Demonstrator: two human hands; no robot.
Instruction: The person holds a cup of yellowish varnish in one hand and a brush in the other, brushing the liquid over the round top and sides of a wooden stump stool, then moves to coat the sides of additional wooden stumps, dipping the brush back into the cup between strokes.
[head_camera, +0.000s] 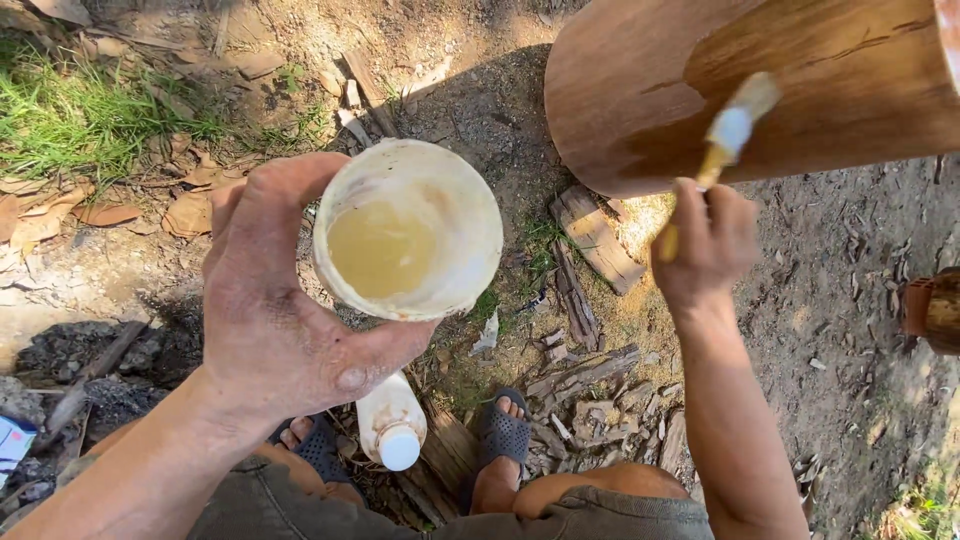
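Note:
My left hand (275, 300) grips a round white cup (410, 230) holding a pale yellowish liquid, fingers wrapped around its left side and thumb under its near rim. My right hand (705, 245) is closed on the yellow handle of a paintbrush (725, 135), whose bristle end rests against the wet, darker patch on a large smooth wooden log (800, 80) at the upper right.
A white plastic bottle (392, 425) with a white cap stands on the ground between my feet in dark slippers (503, 435). Wood scraps (590, 235) and bark chips litter the dirt under the log. Grass and dry leaves (80, 120) lie at the upper left.

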